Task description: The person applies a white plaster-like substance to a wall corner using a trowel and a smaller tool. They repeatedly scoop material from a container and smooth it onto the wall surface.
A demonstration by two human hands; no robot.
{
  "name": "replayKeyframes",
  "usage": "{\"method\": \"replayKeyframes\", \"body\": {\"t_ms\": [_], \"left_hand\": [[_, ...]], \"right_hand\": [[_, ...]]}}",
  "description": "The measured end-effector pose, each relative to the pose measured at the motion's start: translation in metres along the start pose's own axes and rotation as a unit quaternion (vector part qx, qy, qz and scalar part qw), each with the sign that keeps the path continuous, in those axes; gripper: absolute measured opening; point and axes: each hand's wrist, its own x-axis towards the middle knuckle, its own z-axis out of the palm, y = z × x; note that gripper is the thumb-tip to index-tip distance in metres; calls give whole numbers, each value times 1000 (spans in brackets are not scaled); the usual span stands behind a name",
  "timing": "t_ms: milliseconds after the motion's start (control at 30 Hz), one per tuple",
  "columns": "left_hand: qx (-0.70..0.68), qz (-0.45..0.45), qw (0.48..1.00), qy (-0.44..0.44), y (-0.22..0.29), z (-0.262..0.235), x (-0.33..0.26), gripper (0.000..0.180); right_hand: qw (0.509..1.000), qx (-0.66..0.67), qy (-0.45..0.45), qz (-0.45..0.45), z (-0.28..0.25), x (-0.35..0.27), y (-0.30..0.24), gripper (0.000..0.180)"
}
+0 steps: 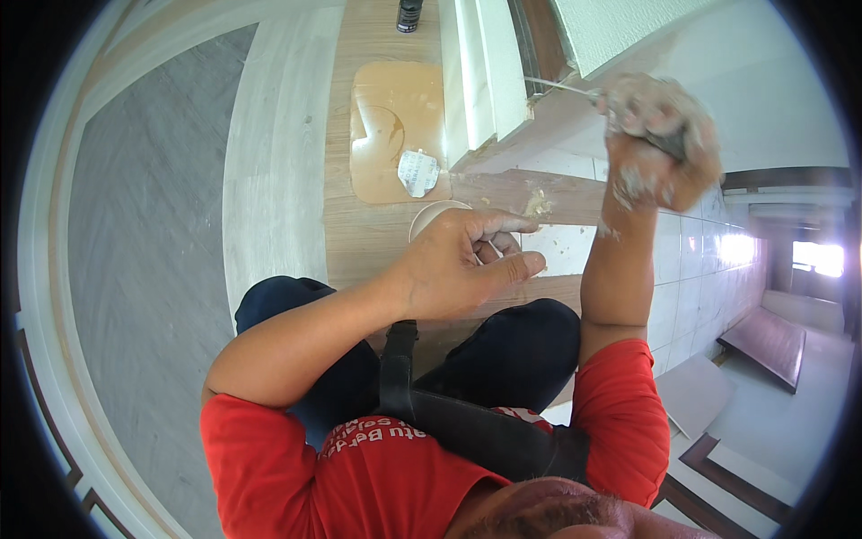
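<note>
My right hand (660, 135), smeared with pale putty, is raised at the upper right and closed round a putty knife (561, 86). Its thin blade shows edge-on, pointing left toward the white frame edge; the fist covers most of the handle. Lower and nearer, my left hand (476, 260) hovers with index finger and thumb apart and the other fingers loosely bent. Nothing shows in it. Behind that hand, partly hidden by it, is the pale rim of a round container (434, 212).
A tan board (395, 108) lies on the wood-look floor, with a torn whitish scrap (417, 173) on it. A dark bottle (409, 15) stands farther off. Crumbs of putty (539, 203) dot a plank beside the white door frame (494, 81). White tiles (691, 260) stretch right.
</note>
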Motion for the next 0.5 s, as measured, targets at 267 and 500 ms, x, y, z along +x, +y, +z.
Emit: {"method": "replayKeyframes", "body": {"t_ms": [267, 500], "left_hand": [[-16, -11, 1000, -12, 7, -4, 4, 47], [-31, -6, 999, -19, 0, -3, 5, 48]], "right_hand": [[999, 18, 23, 13, -6, -7, 9, 45], [1000, -12, -12, -11, 1, -3, -1, 45]]}}
